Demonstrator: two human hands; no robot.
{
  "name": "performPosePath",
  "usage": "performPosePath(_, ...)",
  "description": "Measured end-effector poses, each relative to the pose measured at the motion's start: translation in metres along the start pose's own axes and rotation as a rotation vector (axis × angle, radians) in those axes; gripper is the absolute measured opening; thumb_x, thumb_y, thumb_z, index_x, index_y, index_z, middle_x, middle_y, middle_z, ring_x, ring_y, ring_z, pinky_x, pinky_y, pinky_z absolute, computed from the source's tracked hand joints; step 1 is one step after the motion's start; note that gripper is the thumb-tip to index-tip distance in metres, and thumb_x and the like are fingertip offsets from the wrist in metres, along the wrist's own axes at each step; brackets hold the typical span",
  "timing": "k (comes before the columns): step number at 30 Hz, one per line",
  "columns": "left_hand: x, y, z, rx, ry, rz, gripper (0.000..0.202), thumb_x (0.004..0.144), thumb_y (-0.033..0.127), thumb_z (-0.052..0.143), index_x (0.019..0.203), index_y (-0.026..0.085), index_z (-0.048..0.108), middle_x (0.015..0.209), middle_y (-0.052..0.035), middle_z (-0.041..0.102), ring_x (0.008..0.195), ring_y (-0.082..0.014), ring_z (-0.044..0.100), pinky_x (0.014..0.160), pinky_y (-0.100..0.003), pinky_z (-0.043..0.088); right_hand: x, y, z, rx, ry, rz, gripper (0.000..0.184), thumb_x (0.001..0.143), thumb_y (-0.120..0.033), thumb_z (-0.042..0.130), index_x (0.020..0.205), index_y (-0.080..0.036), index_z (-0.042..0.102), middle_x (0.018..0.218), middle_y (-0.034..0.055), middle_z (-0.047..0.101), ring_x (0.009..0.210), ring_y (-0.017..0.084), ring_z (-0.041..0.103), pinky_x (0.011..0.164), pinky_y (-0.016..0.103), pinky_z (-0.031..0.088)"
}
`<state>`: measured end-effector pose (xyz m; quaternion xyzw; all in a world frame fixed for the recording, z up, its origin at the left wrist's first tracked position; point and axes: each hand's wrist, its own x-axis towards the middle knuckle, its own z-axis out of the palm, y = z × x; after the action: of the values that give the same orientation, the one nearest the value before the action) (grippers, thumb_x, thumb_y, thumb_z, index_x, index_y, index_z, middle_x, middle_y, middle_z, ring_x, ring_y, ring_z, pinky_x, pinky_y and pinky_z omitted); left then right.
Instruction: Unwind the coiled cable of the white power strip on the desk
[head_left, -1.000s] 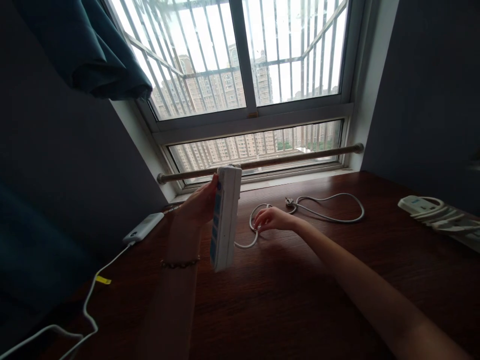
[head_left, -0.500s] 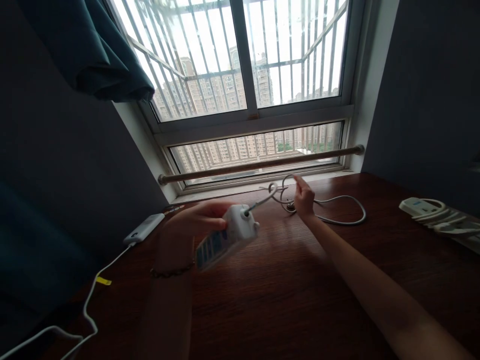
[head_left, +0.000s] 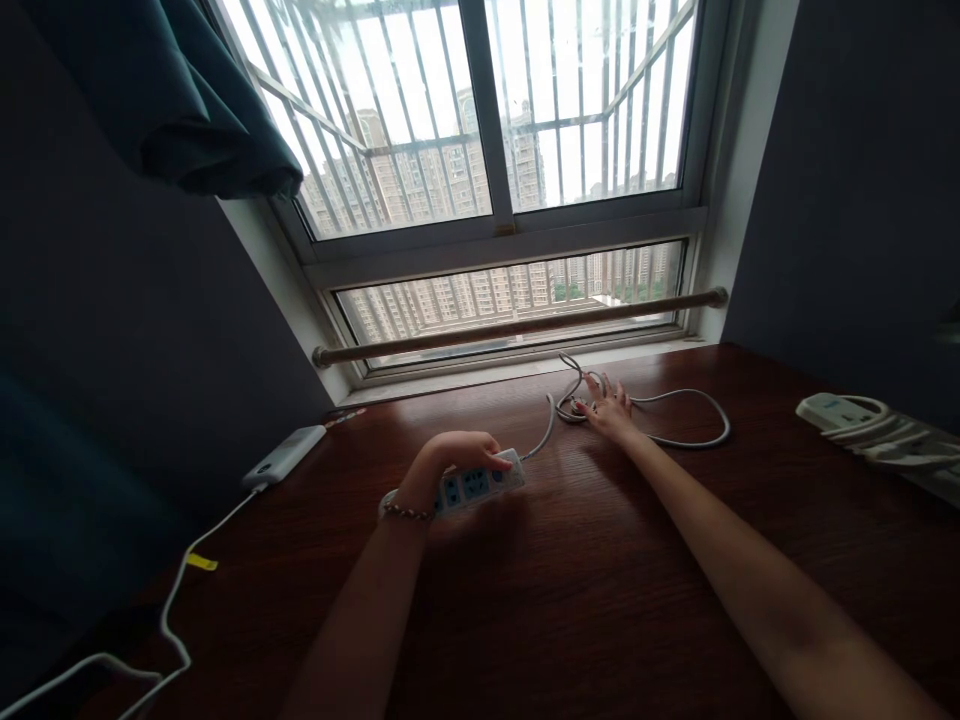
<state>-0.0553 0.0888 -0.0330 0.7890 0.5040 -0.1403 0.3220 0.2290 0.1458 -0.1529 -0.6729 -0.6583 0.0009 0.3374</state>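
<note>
My left hand [head_left: 466,455] is closed over a white power strip [head_left: 477,486] with blue socket faces, which lies socket side up on or just above the dark wooden table. A braided bracelet circles that wrist. From the strip's right end a grey-white cord [head_left: 550,425] curves up into a loose coil near the window sill. My right hand [head_left: 611,408] rests on this coil with fingers spread, touching the loops. The plug seems to lie by its fingertips, partly hidden. One wide loop of cord spreads out to the right of that hand.
A white device [head_left: 285,457] with a cable and yellow tag [head_left: 202,562] lies on the left. Another power strip [head_left: 844,412], wrapped in its cord, lies at the right. Behind the table [head_left: 525,600] are a horizontal rail [head_left: 517,328] and barred window; a blue curtain [head_left: 202,120] hangs upper left.
My left hand has lowered the power strip and turned its socket face up. My right hand has gone from a closed grip on the cord to spread fingers over the coil.
</note>
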Motion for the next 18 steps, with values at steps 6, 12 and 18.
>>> performPosePath(6,0.025,-0.023,0.002,0.052,0.067,-0.142,0.04,0.087,0.048,0.046,0.08,0.011,0.059,0.07,0.0006,0.058,0.06,-0.011,0.056,0.058,-0.027,0.048,-0.002,-0.007,-0.006,0.037,0.088,-0.004,0.055,0.088,-0.041,0.044,0.139,-0.023,0.032,0.12,0.0164,0.05,0.107,0.032,0.047,0.091,0.045,0.036)
performPosePath(12,0.038,-0.032,0.005,0.007,0.133,-0.175,0.038,0.088,0.046,0.045,0.089,0.011,0.059,0.079,-0.0018,0.061,0.067,-0.0128,0.059,0.062,-0.029,0.05,-0.001,-0.007,-0.002,0.135,0.213,0.037,0.05,0.091,-0.033,0.04,0.134,-0.011,0.033,0.107,0.0174,0.055,0.092,0.027,0.055,0.081,0.037,0.043)
performPosePath(18,0.046,-0.036,0.004,0.017,0.169,-0.148,0.037,0.088,0.045,0.047,0.091,0.011,0.059,0.084,-0.0028,0.061,0.074,-0.0151,0.06,0.067,-0.032,0.051,-0.001,-0.005,0.01,0.206,0.276,0.024,0.038,0.09,-0.029,0.048,0.124,-0.014,0.042,0.11,0.0102,0.054,0.095,0.02,0.056,0.083,0.039,0.046)
